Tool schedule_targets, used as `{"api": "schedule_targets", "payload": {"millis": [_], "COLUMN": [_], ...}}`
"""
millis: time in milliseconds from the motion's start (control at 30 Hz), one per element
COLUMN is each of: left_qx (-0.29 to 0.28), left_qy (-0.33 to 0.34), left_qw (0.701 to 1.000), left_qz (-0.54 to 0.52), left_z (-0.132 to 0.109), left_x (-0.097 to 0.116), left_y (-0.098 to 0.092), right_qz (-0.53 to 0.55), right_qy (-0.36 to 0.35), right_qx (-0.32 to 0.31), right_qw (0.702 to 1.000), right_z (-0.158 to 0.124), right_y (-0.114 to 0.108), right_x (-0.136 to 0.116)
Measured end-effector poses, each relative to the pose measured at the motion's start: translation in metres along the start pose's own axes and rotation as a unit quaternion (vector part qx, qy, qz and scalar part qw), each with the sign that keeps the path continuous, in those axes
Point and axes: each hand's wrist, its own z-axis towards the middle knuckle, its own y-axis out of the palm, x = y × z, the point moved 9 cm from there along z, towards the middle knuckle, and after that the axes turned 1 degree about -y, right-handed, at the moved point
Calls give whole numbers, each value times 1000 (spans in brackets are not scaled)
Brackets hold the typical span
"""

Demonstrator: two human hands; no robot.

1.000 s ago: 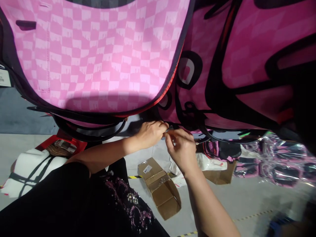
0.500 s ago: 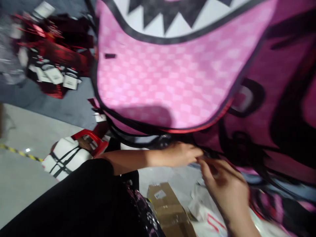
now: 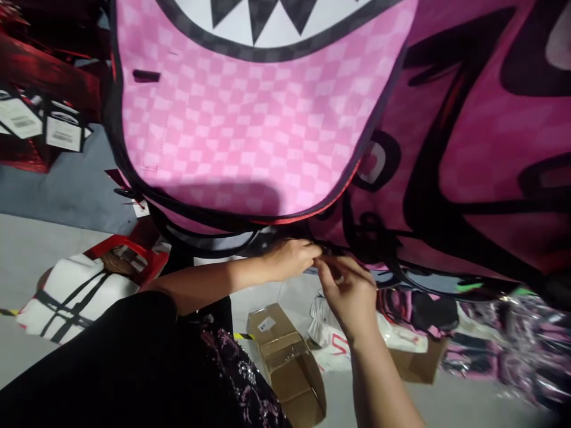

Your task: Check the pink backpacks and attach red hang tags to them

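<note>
A pink checkered bag (image 3: pixel 250 131) with a black-and-white toothed mouth print fills the upper middle. Its dark trim and a red-edged seam run along the bottom. Just under that edge my left hand (image 3: pixel 292 258) is closed in a pinch, its fingertips against those of my right hand. My right hand (image 3: pixel 350 291) pinches at the same spot, thumb and forefinger together. Whatever lies between the fingers is too small and shaded to make out. A black strap loop (image 3: pixel 214 246) hangs beneath the bag, left of my hands.
A darker pink surface with black print (image 3: pixel 486 148) adjoins on the right. Red items with white tags (image 3: pixel 62 131) lie on a grey-blue surface at left. Below are a red-handled white bundle (image 3: pixel 80 291), an opened cardboard box (image 3: pixel 285 362), a white bag (image 3: pixel 330 339) and plastic-wrapped goods (image 3: pixel 521 351).
The view has shifted, so the bag and both hands appear further left and slightly higher. More wrapped goods show at lower right. My hands keep the same fingertip-to-fingertip pinch.
</note>
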Motion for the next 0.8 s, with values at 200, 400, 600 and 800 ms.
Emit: {"api": "schedule_targets", "payload": {"millis": [200,400,600,800], "left_qx": [15,39,-17,-27], "left_qy": [26,-25,11,52], "left_qw": [995,996,996,998], "left_qz": [-94,-75,-88,-7], "left_z": [-3,-1,1,0], "left_x": [4,-3,3,18], "left_y": [-5,-10,-3,-3], "right_qz": [87,147,147,123], "right_qy": [96,118,148,121], "right_qx": [12,-11,-6,-16], "right_qw": [991,982,978,985], "right_z": [-2,-3,-7,-11], "right_y": [-6,-6,-5,-10], "right_x": [15,23,34,34]}}
